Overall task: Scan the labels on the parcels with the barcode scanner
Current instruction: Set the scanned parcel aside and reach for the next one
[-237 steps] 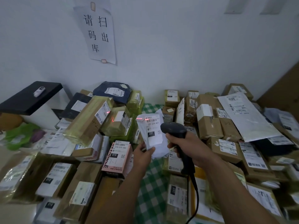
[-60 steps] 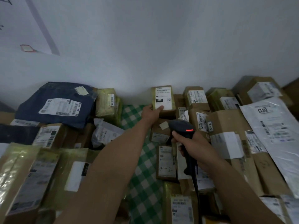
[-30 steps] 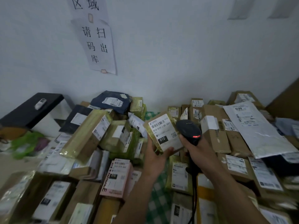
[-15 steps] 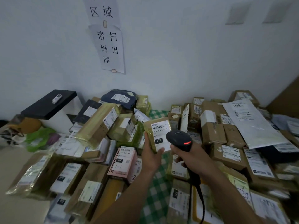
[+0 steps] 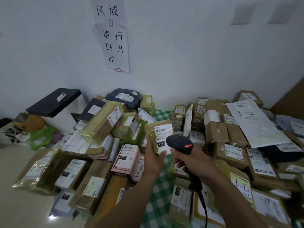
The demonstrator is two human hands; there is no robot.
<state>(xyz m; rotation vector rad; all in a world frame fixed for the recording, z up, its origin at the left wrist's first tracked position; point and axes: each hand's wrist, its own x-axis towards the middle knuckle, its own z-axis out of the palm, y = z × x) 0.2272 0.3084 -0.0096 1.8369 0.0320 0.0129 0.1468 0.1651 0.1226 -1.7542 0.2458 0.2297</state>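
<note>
1. Two hands are up over the heap. The left hand [image 5: 153, 160] grips a small taped parcel [image 5: 151, 134] from below, thumb against its left side and fingertips curled over the bottom edge of its label [image 5: 163, 139]. The right hand [image 5: 192, 162] is wrapped round the handle of the scanner [image 5: 180, 143], with the cable [image 5: 203, 208] trailing down towards the person.
2. Two seconds ago this parcel stood at the back, by the wall, with the left hand reaching for it. It is now lifted clear of the pile and held nearly upright above the checked cloth [image 5: 158, 195].
3. A second ago it was tilted and higher. It has since come down and squared up, label facing the person.
4. The scanner head has closed in and sits just beside the label's lower right corner, with a red lamp lit on top.
5. No red line shows on the barcode, so I cannot tell if it has read. I judge the scan to be in hand.
6. Many parcels lie around, so much of the job likely remains.
</note>
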